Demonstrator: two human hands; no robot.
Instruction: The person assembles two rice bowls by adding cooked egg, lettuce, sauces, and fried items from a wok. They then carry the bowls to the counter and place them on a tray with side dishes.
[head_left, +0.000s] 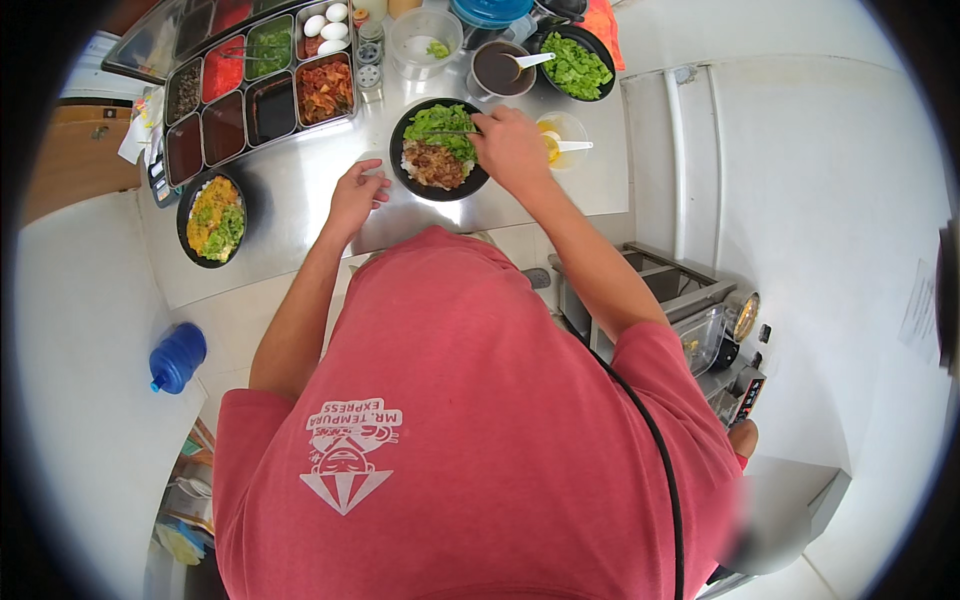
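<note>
A black bowl (440, 197) stands near the front edge of the metal counter. Chopped lettuce (440, 120) covers its far side; browned shredded meat (432, 165) lies on white rice at the near side. My right hand (512, 150) reaches over the bowl's right rim, its fingers closed on a thin dark utensil (445, 132), which lies across the lettuce. Whether this is tongs or chopsticks I cannot tell. Left of the bowl, my left hand (356, 198) hovers by the counter edge, fingers loosely apart with nothing in them.
Another filled black bowl (185, 215) sits at the counter's left. Behind it is a rack of topping trays (228, 128). Back right are a clear tub (425, 45), a sauce pot (503, 75) with a white ladle, a lettuce bowl (580, 65) and a small yellow-filled bowl (575, 127).
</note>
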